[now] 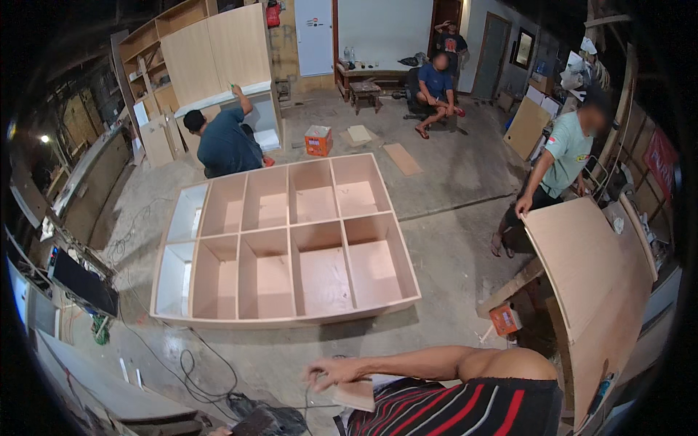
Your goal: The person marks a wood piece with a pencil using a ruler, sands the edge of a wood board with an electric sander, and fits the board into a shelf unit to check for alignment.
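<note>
My right arm reaches leftward across the lower part of the head view, from a shoulder beside a black shirt with red and white stripes. At its end my right hand (331,373) is somewhat blurred, its fingers loosely bent and apart. Just beside the hand is a small light-brown piece of board (355,395); I cannot make out whether they touch. At the bottom edge a sliver of what looks like my left hand (220,431) shows, its fingers mostly cut off. It is close to a dark, flat-looking thing (265,421) and black plastic.
A large compartmented wooden cabinet frame (291,229) lies beyond my hands. Cables (193,374) trail across the floor. At right, a person (567,156) touches a big curved panel (592,269). Another crouches by a tall cabinet (218,54); two more people are at the back.
</note>
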The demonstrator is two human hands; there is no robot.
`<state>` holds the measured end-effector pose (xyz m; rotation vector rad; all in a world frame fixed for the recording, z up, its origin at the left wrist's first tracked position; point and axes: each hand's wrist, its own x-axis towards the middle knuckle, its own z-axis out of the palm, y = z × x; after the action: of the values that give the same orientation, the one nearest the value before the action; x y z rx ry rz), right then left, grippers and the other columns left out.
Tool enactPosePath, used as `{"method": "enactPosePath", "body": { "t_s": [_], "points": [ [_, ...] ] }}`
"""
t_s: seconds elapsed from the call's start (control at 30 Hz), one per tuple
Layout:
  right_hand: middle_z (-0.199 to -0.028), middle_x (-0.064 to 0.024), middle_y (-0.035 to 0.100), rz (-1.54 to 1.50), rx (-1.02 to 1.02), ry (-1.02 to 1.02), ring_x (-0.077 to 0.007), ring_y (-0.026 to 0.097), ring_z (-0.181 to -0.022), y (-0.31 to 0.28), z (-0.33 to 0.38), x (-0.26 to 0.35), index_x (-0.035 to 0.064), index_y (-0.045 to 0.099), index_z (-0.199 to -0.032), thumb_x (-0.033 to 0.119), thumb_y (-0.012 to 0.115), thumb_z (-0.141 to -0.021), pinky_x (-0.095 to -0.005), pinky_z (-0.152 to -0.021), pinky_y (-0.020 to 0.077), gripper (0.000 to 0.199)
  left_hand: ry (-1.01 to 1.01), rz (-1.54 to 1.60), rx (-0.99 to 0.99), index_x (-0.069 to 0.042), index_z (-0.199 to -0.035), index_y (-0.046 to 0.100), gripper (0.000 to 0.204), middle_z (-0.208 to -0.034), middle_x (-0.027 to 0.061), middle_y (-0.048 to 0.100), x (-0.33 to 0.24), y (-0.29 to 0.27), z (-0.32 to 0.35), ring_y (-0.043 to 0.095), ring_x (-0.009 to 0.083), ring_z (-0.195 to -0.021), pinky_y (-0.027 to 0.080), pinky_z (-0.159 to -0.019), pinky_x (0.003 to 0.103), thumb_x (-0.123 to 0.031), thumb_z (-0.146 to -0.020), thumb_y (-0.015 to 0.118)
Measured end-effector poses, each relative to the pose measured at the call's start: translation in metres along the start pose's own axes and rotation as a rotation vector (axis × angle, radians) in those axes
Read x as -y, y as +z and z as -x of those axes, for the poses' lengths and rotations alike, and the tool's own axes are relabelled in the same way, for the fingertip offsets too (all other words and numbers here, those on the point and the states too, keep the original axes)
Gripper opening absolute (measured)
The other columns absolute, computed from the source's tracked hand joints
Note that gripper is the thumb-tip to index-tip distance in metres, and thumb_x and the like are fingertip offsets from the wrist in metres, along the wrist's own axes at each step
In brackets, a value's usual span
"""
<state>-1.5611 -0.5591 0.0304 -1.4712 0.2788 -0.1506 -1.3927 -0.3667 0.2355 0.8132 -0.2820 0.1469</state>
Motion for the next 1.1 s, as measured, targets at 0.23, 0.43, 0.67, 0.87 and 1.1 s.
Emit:
{"method": "enactPosePath", "body": {
  "t_s": [0.23, 0.43, 0.67, 0.87, 1.1],
  "points": [
    [-0.073, 0.0107, 0.055, -0.287, 0.234, 0.060, -0.0020, 0.044, -0.061, -0.010, -0.143, 0.111, 0.0038, 0.072, -0.095, 0.037, 0.074, -0.099, -0.0238, -0.052, 0.0308, 0.034, 0.005, -0.238, -0.179, -0.009, -0.091, 0.057, 0.065, -0.074, 0.0022, 0.050, 0.100, 0.123, -0.054, 0.046, 0.0151, -0.064, 0.040, -0.059, 0.030, -0.069, -0.107, 0.037],
    [-0.071, 0.0044, 0.055, -0.174, 0.023, -0.005, -0.0078, 0.046, -0.068, -0.032, -0.227, 0.100, 0.0011, 0.065, -0.081, 0.037, 0.073, -0.098, -0.0316, -0.059, 0.0373, 0.041, -0.130, -0.187, -0.052, -0.010, -0.091, 0.056, 0.065, -0.074, 0.0023, 0.050, 0.168, 0.139, -0.149, 0.046, 0.0151, -0.063, 0.040, -0.059, 0.030, -0.070, -0.106, 0.038],
    [-0.069, 0.0067, 0.052, -0.110, -0.200, 0.030, -0.0051, 0.045, -0.070, -0.004, -0.348, 0.116, 0.0054, 0.069, -0.083, 0.032, 0.075, -0.098, -0.0283, -0.063, 0.0358, 0.031, -0.231, -0.140, 0.025, -0.010, -0.089, 0.055, 0.065, -0.073, 0.0023, 0.049, 0.220, 0.109, -0.293, 0.045, 0.0153, -0.063, 0.041, -0.059, 0.030, -0.070, -0.106, 0.038],
    [-0.075, 0.0096, 0.059, -0.385, -0.375, 0.108, -0.0006, 0.049, -0.069, 0.049, -0.448, 0.103, 0.0096, 0.070, -0.092, 0.024, 0.077, -0.098, -0.0210, -0.061, 0.0368, 0.017, -0.325, -0.093, 0.032, -0.011, -0.086, 0.054, 0.065, -0.071, 0.0022, 0.048, 0.246, 0.093, -0.395, 0.045, 0.0157, -0.062, 0.041, -0.060, 0.030, -0.071, -0.105, 0.038],
    [-0.077, 0.0101, 0.058, -0.630, -0.307, 0.085, 0.0011, 0.044, -0.059, 0.064, -0.506, 0.092, 0.0095, 0.068, -0.097, 0.022, 0.074, -0.100, -0.0195, -0.049, 0.0288, 0.014, -0.395, -0.081, 0.068, -0.012, -0.081, 0.051, 0.066, -0.069, 0.0019, 0.047, 0.254, 0.080, -0.454, 0.044, 0.0161, -0.061, 0.041, -0.061, 0.030, -0.072, -0.105, 0.039]
  ]
}}
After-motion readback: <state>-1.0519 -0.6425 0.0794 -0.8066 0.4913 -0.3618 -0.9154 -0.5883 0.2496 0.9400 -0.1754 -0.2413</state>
